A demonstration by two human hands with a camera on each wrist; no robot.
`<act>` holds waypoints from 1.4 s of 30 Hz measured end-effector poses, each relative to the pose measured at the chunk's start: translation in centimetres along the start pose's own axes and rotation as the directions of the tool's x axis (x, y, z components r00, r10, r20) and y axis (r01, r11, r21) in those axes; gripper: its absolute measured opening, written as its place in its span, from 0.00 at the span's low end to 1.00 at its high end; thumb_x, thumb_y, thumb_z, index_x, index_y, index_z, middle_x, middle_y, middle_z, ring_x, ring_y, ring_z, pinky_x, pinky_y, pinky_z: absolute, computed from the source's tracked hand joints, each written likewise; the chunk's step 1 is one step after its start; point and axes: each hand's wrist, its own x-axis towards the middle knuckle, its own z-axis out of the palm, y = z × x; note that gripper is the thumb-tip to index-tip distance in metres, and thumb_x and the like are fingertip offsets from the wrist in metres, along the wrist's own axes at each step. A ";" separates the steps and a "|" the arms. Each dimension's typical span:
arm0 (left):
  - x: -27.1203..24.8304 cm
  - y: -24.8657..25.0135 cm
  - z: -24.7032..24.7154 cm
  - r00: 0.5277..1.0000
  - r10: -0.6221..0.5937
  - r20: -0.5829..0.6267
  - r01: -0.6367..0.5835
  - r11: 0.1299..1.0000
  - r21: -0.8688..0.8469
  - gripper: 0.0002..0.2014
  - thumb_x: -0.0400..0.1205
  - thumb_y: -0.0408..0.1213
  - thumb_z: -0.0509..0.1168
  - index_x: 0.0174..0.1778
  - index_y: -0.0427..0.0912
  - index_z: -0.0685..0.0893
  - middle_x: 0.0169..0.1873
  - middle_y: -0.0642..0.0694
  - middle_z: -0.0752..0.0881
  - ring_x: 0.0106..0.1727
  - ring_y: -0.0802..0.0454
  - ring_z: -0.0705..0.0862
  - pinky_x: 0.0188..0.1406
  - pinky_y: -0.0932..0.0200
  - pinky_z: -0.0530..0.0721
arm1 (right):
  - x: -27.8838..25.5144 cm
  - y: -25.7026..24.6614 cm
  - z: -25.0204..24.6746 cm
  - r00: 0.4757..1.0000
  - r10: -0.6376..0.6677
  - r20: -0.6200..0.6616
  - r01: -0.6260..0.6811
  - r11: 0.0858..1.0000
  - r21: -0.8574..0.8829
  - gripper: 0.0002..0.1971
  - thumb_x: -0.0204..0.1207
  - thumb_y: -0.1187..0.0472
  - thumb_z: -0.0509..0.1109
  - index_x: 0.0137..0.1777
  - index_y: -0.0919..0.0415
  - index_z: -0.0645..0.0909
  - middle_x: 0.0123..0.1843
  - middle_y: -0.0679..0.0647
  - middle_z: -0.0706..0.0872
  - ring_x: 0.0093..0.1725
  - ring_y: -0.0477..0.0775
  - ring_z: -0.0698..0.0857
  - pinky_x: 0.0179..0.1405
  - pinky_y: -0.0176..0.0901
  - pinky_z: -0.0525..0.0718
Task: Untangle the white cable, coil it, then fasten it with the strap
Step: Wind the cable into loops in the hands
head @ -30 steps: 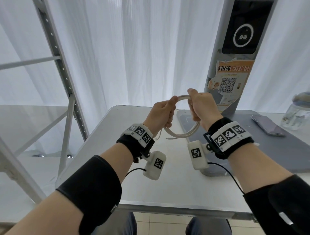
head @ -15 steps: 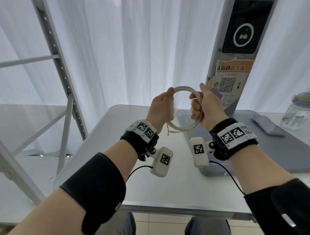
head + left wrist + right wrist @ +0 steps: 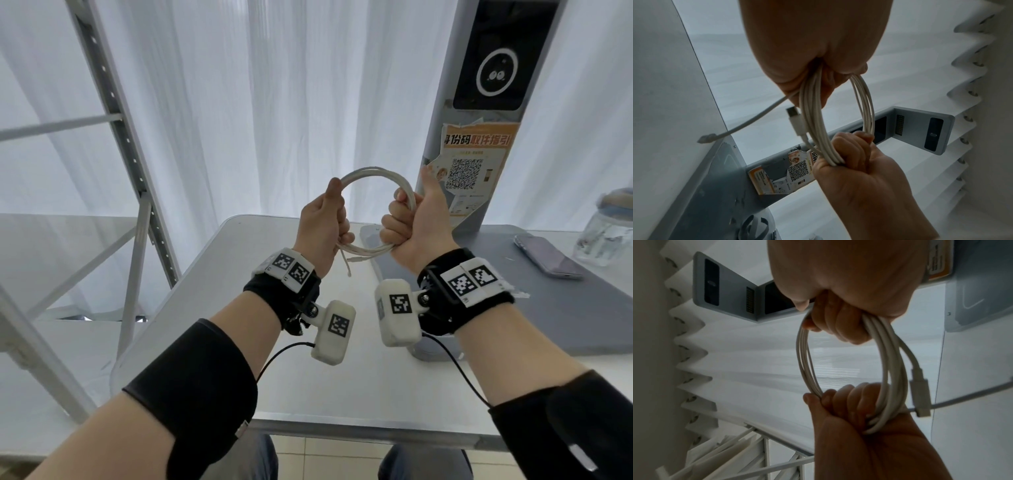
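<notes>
Risk: the loops of the white cable (image 3: 373,173) could spring apart if one hand lets go to reach for the strap, I think.
Loose end: a short tail (image 3: 345,263) hangs down from the left hand and could slip out of the ring.
Plug: the flat plug (image 3: 796,121) sits just beside the loops and could poke out.
Strap: I cannot see it in any view.
Left hand (image 3: 322,224): its fingers are curled round the left side of the ring, squeezing the loops.
Right hand (image 3: 416,226): a tight fist round the right side of the ring.
Where the cable is: up in the air above the white table (image 3: 274,377), between both hands.
</notes>
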 end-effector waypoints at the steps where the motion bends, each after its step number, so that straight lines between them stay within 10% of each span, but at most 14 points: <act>1: -0.1 0.0 0.0 1.000 -0.006 0.000 0.006 1.000 -0.004 0.23 0.88 0.53 0.61 0.30 0.47 0.65 0.24 0.52 0.60 0.24 0.54 0.59 0.23 0.61 0.66 | 0.0 0.1 0.0 1.000 -0.011 -0.013 0.011 1.000 0.010 0.30 0.84 0.32 0.58 0.28 0.54 0.70 0.21 0.47 0.57 0.19 0.46 0.53 0.17 0.35 0.50; 23: -0.8 -1.5 0.3 0.980 -0.197 0.002 0.189 0.938 -0.290 0.22 0.84 0.58 0.63 0.33 0.46 0.70 0.23 0.52 0.68 0.25 0.54 0.76 0.46 0.52 0.80 | -0.2 1.0 0.5 0.994 -0.075 -0.073 0.083 0.990 0.113 0.29 0.88 0.42 0.59 0.26 0.50 0.56 0.23 0.48 0.53 0.21 0.49 0.50 0.16 0.35 0.51; 42: 0.0 -0.4 0.3 0.982 -0.150 -0.113 0.132 0.979 -0.155 0.23 0.84 0.55 0.67 0.31 0.47 0.67 0.19 0.54 0.61 0.18 0.56 0.56 0.15 0.63 0.56 | 0.2 2.0 -0.6 0.999 -0.006 0.049 0.015 0.983 -0.184 0.27 0.90 0.45 0.53 0.28 0.53 0.60 0.21 0.51 0.56 0.18 0.51 0.54 0.19 0.37 0.64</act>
